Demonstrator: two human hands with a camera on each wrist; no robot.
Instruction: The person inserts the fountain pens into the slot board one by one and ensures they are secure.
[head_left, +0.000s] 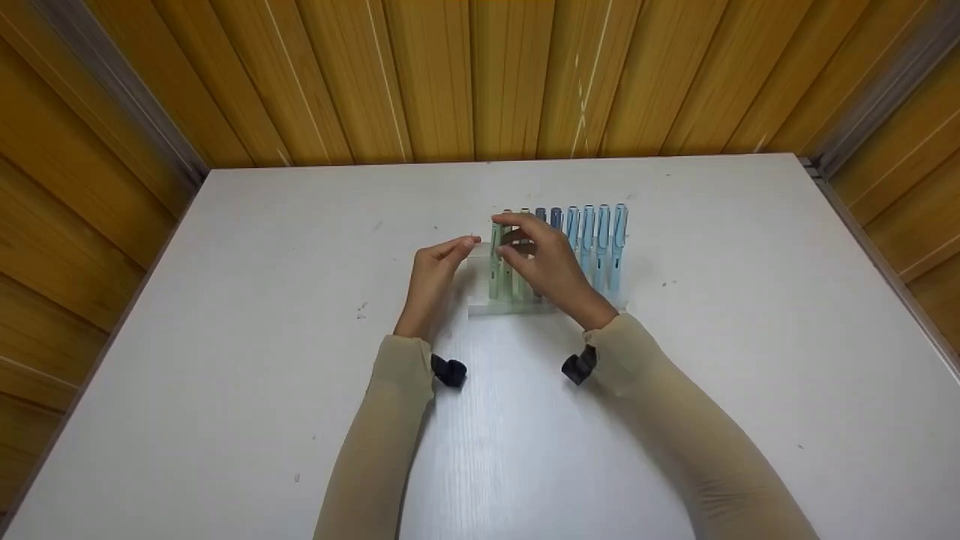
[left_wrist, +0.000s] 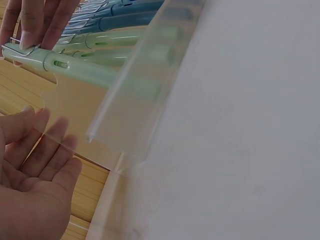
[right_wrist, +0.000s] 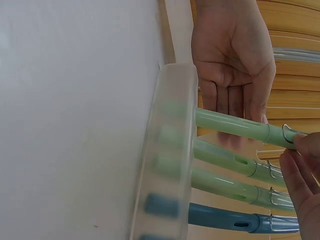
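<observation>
A clear pen stand (head_left: 495,308) holds a row of upright pens. My right hand (head_left: 551,259) pinches the capped top of the leftmost light green pen (right_wrist: 230,125), whose lower end sits behind the stand's frosted front lip (left_wrist: 120,120). On the stand's left side, my left hand (head_left: 442,270) grips the edge of the clear back panel between thumb and fingers; several of those fingers (left_wrist: 47,155) show through it. Two more green pens (right_wrist: 225,185) stand beside the pinched one, then dark blue pens (right_wrist: 217,216), partly hidden by my right hand in the head view.
Several light blue pens (head_left: 604,232) fill the stand's right end. The stand is on a white table (head_left: 225,337), with a wood-patterned wall (head_left: 435,82) behind it. Black wrist cameras (head_left: 450,372) sit at both cuffs.
</observation>
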